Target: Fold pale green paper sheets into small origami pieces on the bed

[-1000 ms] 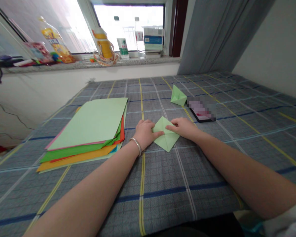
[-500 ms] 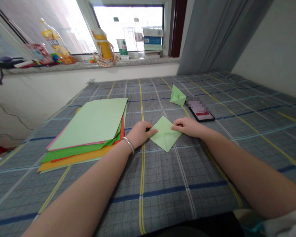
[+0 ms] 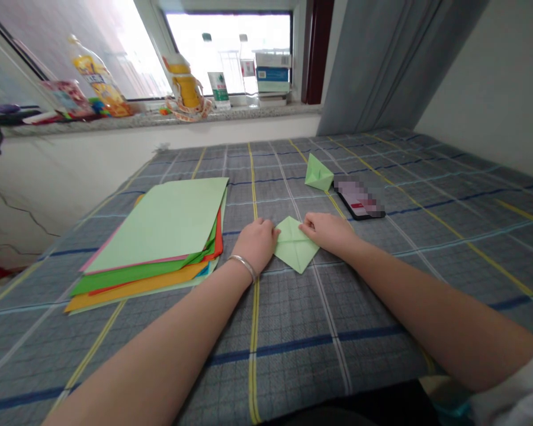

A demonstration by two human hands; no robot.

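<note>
A small light green folded paper (image 3: 295,248) lies on the grey checked cloth (image 3: 293,331) in front of me. My left hand (image 3: 258,244), with a silver bangle on the wrist, has its fingers curled and pinches the paper's left corner. My right hand (image 3: 329,232) pinches the paper's upper right edge, fingers closed on it. Both hands rest on the cloth, one on each side of the paper.
A stack of coloured paper sheets (image 3: 160,236) lies to the left. A finished green paper fold (image 3: 318,173) and a phone (image 3: 359,200) lie farther back. Bottles and boxes stand on the windowsill (image 3: 160,117). A grey curtain (image 3: 382,65) hangs at the right.
Both hands have drawn closer together and the paper's side corners have been folded inward, so the green shape looks narrower than before.
</note>
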